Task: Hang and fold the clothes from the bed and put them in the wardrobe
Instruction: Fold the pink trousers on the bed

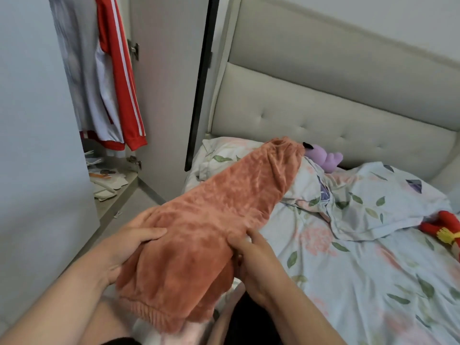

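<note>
A person is standing or sitting at the edge of a bed dressed in a pale floral sheet (348, 282), holding a fuzzy terracotta-orange fleece pair of trousers (211, 220) with both hands. Taking the trousers as the landmark: the garment is stretching away from the person, its long axis running from the ribbed cuff end near the body up and to the right toward the gathered waistband, which is resting on the floral pillow (216, 155) near the padded cream headboard (323, 108).

The left hand (129, 245) is gripping the near left edge of the trousers, thumb lying on top of the fleece and fingers curled beneath it. The right hand (256, 265) is pinching the right edge of the same near section, fingertips pressing into the cloth. So each grip is closing on fabric, not spread.

Both hands are sitting at the cuff-side end, with the bulk of the garment lying ahead of them and to the right. A fold would probably turn on bringing one end along that long axis onto the other; neither hand is clearly nearer the waistband.

Left of the trousers, the open white wardrobe (169, 95) is showing a hanging red track jacket with white stripes (122, 83). Beyond the waistband a purple plush toy (326, 158) is lying; far right of it, a red and yellow knitted item (445, 230) is sitting on the bed.
</note>
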The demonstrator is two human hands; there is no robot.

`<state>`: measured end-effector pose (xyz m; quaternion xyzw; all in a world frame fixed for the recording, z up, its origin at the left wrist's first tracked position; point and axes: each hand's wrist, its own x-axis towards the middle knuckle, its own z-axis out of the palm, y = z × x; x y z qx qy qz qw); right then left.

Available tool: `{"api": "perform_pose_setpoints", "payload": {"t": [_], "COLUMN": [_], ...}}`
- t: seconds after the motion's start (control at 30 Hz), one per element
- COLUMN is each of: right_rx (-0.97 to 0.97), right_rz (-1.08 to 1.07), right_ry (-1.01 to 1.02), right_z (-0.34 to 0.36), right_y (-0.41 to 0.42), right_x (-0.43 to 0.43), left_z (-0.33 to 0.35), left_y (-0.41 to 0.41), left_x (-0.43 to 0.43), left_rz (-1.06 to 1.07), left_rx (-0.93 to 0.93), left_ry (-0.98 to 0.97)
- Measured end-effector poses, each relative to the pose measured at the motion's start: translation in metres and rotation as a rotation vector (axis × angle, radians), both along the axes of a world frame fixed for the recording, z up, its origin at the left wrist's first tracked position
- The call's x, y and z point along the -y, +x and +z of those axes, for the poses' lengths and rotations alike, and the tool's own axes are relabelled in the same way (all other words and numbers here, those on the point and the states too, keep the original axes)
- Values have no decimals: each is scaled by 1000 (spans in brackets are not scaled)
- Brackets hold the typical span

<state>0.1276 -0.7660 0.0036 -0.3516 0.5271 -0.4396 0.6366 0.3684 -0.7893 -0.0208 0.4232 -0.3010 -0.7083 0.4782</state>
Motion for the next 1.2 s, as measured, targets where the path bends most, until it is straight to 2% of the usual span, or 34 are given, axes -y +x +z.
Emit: {"api": "perform_pose_setpoints", "payload": {"t": [0.07,0.17,0.3,0.4,0.53,0.7,0.77,0.8,0.9,0.93,1.0,1.07,1.1,1.2], "right_rx": [-81,-173,-743,-877,-637,-598,-518,-385,298,417,516,424,279,-422], "right_rz": [29,200,466,496,365,478,526,525,414,366,296,266,250,124], "right_ry": [-139,-353,-788,-925,-841,-808,-767,-709,-414,-372,-367,-438,-502,-736], "right_z": [15,36,63,77,88,98,100,100,102,102,101,100,99,97], "right_y": [-19,-44,-61,-66,-70,-77,-79,-80,-75,-74,-73,-72,-74,-86], "right_x": [-14,-37,-60,-66,-68,-75,-76,-77,-78,-79,-80,-81,-81,-78], "left_z": [14,37,68,93,115,124,129,131,130,129,129,129,130,132], "left_y": [-12,-31,-51,-66,-81,-80,-79,-79,-80,-81,-87,-93,-95,-98], "left_x": [-10,-22,-24,-28,-43,-53,-55,-57,-60,-60,-64,-66,-65,-65], "left_rz": [41,43,-30,-52,-72,-132,-162,-172,-187,-184,-214,-230,-227,-312], "left_rx": [-21,-140,-336,-363,-263,-120,-141,-171,-243,-248,-293,-344,-366,-412], "left_ry": [-9,36,178,190,-7,-101,-89,-77,-57,-59,-67,-66,-51,-3]}}
